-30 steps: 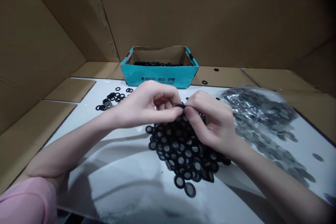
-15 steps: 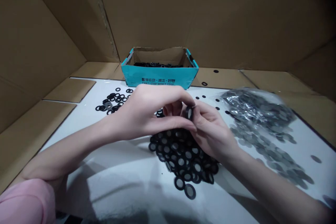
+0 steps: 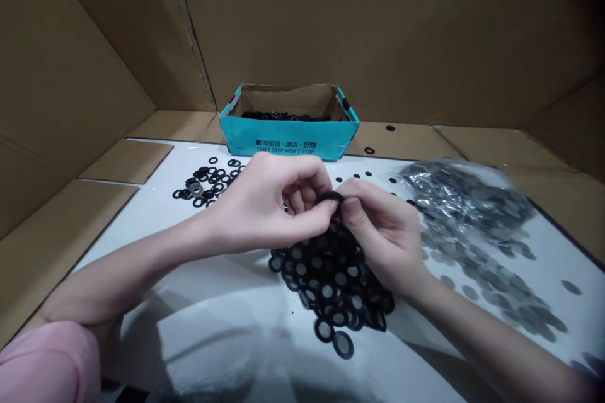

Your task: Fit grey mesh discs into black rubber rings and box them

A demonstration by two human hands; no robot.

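Observation:
Between my two hands is a black rubber ring (image 3: 330,196), seen nearly edge-on. My left hand (image 3: 278,204) pinches its left side between thumb and fingers. On its other side, the thumb and forefinger of my right hand (image 3: 385,230) grip the ring's edge. Whether a disc sits inside the ring is hidden. Under both hands lies a heap of black rings with grey mesh discs (image 3: 326,289) in their middles. Loose grey discs (image 3: 496,283) are spread to the right of my right hand.
A blue cardboard box (image 3: 289,137) at the back holds many black rings. Loose black rings (image 3: 212,177) lie behind my left wrist. A clear plastic bag of grey discs (image 3: 466,195) rests at the right. Cardboard walls (image 3: 378,31) surround the white tabletop (image 3: 212,315).
Half a second ago the ring was tilted with its grey face showing and the hands overlapped. Now the hands are slightly apart and the ring is turned edge-on between both pinches.

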